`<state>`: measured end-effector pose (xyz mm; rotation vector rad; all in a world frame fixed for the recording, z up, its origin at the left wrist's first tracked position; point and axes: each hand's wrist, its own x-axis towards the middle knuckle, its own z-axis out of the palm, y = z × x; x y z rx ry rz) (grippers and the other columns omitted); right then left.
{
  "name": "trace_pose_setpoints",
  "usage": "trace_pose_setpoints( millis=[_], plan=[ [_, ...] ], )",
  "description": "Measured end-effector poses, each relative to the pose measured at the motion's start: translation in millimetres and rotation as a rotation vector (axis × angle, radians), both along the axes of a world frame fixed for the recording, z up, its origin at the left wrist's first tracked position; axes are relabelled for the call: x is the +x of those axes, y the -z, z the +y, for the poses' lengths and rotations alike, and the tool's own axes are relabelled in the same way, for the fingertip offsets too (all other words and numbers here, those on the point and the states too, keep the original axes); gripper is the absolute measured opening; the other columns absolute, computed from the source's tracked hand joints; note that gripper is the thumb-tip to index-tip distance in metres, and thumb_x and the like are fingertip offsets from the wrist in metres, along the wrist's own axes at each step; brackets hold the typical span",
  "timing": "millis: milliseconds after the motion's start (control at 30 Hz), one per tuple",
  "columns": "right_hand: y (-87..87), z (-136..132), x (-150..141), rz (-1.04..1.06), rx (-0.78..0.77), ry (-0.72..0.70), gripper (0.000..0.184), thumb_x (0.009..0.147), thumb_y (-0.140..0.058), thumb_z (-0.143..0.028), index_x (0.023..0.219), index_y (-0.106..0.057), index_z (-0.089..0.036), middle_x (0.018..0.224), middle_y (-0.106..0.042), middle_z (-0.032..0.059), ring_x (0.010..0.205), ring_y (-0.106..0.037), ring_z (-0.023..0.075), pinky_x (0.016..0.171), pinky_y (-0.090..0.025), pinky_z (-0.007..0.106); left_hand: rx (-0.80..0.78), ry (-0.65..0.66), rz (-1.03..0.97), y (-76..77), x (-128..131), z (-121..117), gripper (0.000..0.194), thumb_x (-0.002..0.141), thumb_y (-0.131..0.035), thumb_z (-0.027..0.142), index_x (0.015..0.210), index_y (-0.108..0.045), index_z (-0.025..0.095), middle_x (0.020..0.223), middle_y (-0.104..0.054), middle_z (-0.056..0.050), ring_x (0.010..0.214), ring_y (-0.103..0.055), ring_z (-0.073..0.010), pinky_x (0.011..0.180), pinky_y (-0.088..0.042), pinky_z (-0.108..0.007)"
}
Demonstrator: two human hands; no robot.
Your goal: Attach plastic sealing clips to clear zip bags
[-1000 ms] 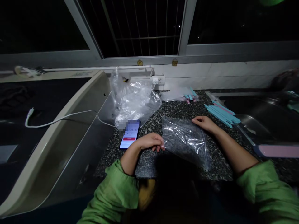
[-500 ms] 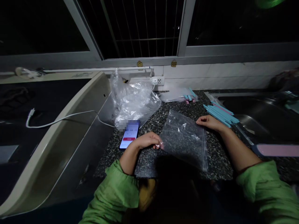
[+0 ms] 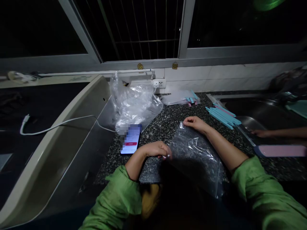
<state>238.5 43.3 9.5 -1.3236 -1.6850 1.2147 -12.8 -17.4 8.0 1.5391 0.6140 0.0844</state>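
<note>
A clear plastic bag point(image 3: 195, 153) is spread between my two hands above the speckled dark counter. My left hand point(image 3: 157, 150) is closed on its near left corner, fingers curled in. At the bag's far corner, my right hand point(image 3: 195, 124) pinches the edge between thumb and fingertips. The bag's lower right end, with a seam-like strip, hangs past the counter's front edge. Left of my left hand lies a phone point(image 3: 131, 140) with a lit screen. Behind it sits a crumpled heap of clear plastic point(image 3: 135, 103).
Blue and pink strips point(image 3: 223, 116) lie beside the sink point(image 3: 249, 108). More strips rest on flat clear bags point(image 3: 178, 97) by the wall. Another person's hand point(image 3: 261, 133) reaches in over the sink, near a pink flat piece point(image 3: 281, 150). A white cable point(image 3: 72, 120) crosses at left.
My right hand has moved left along the bag to its far corner. The bag has swung lower and nearer to me. Another person's hand has appeared at the sink.
</note>
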Motion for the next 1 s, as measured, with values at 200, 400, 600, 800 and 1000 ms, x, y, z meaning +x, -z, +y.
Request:
trace_pose_setpoints(
  millis=[200,400,600,800,1000],
  plan=[
    [6.6,7.4,6.6,0.024,0.02,0.092,0.038,0.049,-0.07,-0.052,0.057,-0.058,-0.017,0.055,-0.055,-0.0034,0.055,-0.046,0.0099,0.058,-0.036,0.025,-0.016,0.035,-0.016,3.0,-1.4,0.3,0.011,0.058,-0.058,0.018,0.051,-0.066,0.015,0.073,-0.068,-0.002,0.052,-0.047,-0.0079,0.046,-0.034,-0.019],
    [3.3,5.3,7.8,-0.022,0.043,0.086,0.04,0.051,-0.067,-0.055,0.057,-0.056,-0.017,0.053,-0.051,-0.0038,0.052,-0.042,0.009,0.055,-0.032,0.024,-0.018,0.092,-0.001,2.1,-5.4,-0.2,0.02,0.063,-0.068,0.034,0.058,-0.067,0.015,0.074,-0.067,-0.003,0.056,-0.05,-0.0091,0.05,-0.039,-0.02],
    [-3.8,-6.1,-6.6,-0.065,0.109,-0.004,0.038,0.058,-0.064,-0.055,0.06,-0.058,-0.017,0.056,-0.053,-0.0026,0.055,-0.044,0.0104,0.057,-0.035,0.025,0.011,-0.226,-0.072,6.8,4.6,2.2,0.045,0.069,-0.058,0.058,0.074,-0.062,0.014,0.054,-0.053,0.002,0.045,-0.045,-0.0065,0.042,-0.033,-0.018],
    [-2.0,-14.9,-31.5,-0.098,0.166,-0.063,0.034,0.062,-0.061,-0.051,0.062,-0.06,-0.017,0.057,-0.053,-0.0015,0.055,-0.044,0.0106,0.056,-0.035,0.025,0.152,-0.651,-0.101,15.6,23.6,8.6,0.027,0.065,-0.066,0.039,0.067,-0.06,0.013,0.047,-0.047,0.006,0.044,-0.039,-0.0055,0.046,-0.03,-0.018],
    [-3.9,-0.1,-0.4,-0.174,0.304,0.151,0.034,0.064,-0.062,-0.05,0.074,-0.064,-0.018,0.068,-0.062,0.002,0.063,-0.051,0.0137,0.062,-0.041,0.028,0.256,-0.913,-0.124,16.8,16.3,17.4,0.011,0.066,-0.061,0.025,0.062,-0.062,0.015,0.06,-0.061,0.002,0.06,-0.052,-0.0107,0.062,-0.04,-0.021]
  ],
)
